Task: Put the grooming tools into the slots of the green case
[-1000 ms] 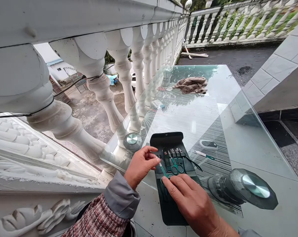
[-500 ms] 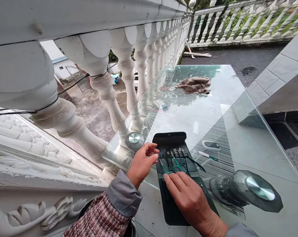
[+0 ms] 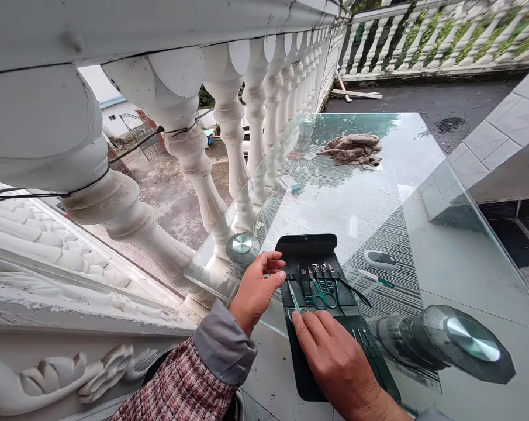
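Note:
A dark green manicure case lies unfolded on the glass table. My right hand is over its lower half, with thumb and fingers closed on the handles of small scissors. Their thin blades point up toward the strap at the case's left side. Beside the case's left edge my left hand is held with bent fingers apart and nothing between them. A second pair of green-handled scissors, a black-sheathed tool and several nail clippers sit under straps. Slim tools show in the lower flap.
Right of the case lie a dark oval-topped object and a green-handled file. A crumpled brown cloth and a small box are farther back on the glass table. White balusters line the left.
The scissors in my right hand have shifted down, and their blades show more clearly below the strap. My left hand stays beside the case. The view has shifted slightly.

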The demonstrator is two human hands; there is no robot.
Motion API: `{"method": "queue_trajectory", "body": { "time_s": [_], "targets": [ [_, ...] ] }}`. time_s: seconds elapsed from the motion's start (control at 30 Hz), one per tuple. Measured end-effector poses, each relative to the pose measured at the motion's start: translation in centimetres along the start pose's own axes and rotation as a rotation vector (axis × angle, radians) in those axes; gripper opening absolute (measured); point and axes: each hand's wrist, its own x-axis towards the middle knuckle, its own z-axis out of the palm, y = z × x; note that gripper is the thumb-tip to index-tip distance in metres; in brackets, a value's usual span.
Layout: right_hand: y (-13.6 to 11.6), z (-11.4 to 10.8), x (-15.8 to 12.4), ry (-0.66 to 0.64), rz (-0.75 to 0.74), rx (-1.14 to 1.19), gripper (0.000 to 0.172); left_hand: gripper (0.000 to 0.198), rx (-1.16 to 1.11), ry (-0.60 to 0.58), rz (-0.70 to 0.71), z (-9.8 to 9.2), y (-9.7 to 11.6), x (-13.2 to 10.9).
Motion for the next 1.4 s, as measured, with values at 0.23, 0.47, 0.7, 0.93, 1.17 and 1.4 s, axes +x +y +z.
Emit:
{"method": "queue_trajectory", "body": {
  "time_s": [0.23, 0.47, 0.7, 0.93, 1.17, 1.4],
  "targets": [
    [-0.1, 0.4, 0.0, 0.0, -0.02, -0.03, 0.025, 0.035, -0.017, -0.015, -0.001, 0.2, 0.1, 0.0],
    [-0.3, 1.1, 0.3, -0.039, 0.018, -0.063, 0.027, 0.034, 0.0, -0.006, 0.002, 0.3, -0.1, 0.1],
    [0.2, 1.8, 0.8, -0.043, 0.072, 0.024, 0.023, 0.034, 0.01, 0.04, -0.006, 0.5, -1.0, 0.4],
    [0.7, 2.4, 1.3, -0.019, 0.12, 0.132, 0.025, 0.035, 0.015, 0.031, 0.013, 0.7, -1.3, 0.5],
    [3.4, 0.2, 1.1, 0.115, 0.299, 0.267, 0.026, 0.033, 0.137, -0.013, 0.063, 0.3, -0.3, 0.2],
    [8.1, -2.7, -0.9, 0.175, 0.648, 0.241, 0.017, 0.026, 0.504, -0.061, 0.224, 0.6, 0.4, -0.5]
  ]
}}
